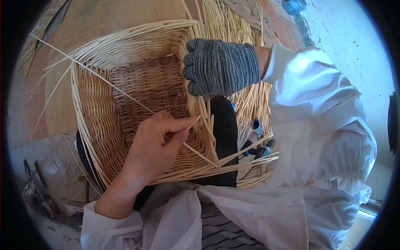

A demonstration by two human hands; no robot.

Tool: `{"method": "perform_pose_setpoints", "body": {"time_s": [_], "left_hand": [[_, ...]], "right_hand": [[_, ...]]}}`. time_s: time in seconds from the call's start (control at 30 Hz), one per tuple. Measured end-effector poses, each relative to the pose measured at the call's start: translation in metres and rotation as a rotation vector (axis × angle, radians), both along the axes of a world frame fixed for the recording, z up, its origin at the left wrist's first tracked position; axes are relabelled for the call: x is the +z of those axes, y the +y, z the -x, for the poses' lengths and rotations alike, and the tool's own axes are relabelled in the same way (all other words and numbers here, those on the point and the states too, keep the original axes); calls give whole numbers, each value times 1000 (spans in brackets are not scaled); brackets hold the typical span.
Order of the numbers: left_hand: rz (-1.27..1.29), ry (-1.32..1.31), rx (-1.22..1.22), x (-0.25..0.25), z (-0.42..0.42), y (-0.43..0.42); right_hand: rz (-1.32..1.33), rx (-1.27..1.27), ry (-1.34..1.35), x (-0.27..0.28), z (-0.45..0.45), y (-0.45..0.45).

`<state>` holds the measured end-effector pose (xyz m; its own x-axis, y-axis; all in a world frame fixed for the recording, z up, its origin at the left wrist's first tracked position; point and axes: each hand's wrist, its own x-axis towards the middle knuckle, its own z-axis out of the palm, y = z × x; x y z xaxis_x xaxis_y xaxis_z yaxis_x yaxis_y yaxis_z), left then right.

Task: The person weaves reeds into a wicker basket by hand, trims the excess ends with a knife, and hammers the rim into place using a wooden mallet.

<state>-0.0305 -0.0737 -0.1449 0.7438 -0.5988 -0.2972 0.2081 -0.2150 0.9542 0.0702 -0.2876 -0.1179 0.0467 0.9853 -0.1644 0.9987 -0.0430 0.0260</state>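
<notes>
A rectangular wicker basket (93, 106) rests on my lap, its open top facing up and its woven floor showing inside. My left hand (156, 143), bare, is over the basket's near right part. Thumb and forefinger pinch a pale wicker strand (121, 89), whose long end slants out past the far left rim. My right hand (221, 66) wears a grey knitted glove. Its fingers are curled over the basket's right side; the thumb is hidden. Loose strand ends (254, 160) stick out at the near right corner.
A large bundle of wicker rods (258, 100) lies on the floor to the right. Dark-handled tools (259, 151) lie beside it. More tools or metal parts (39, 196) are at the lower left. A plastic bottle (294, 6) stands at the top right.
</notes>
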Motion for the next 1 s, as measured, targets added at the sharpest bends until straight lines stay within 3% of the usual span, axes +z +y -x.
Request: {"method": "perform_pose_setpoints", "body": {"time_s": [0.13,0.33,0.43,0.67,0.97,1.0], "left_hand": [[8,33,52,-5,1,-6],[41,50,201,0,14,-19],[-40,183,195,-13,9,-16],[-79,115,198,-4,6,-25],[-28,232,179,4,-18,-34],[-7,234,40,1,-28,-27]], "right_hand": [[82,-14,-69,2,7,0],[-126,-224,-88,3,18,-6],[-234,-324,-99,3,20,-13],[-494,-559,-90,-9,31,-27],[-782,-820,-112,3,66,-41],[-810,-853,-109,6,67,-41]]}}
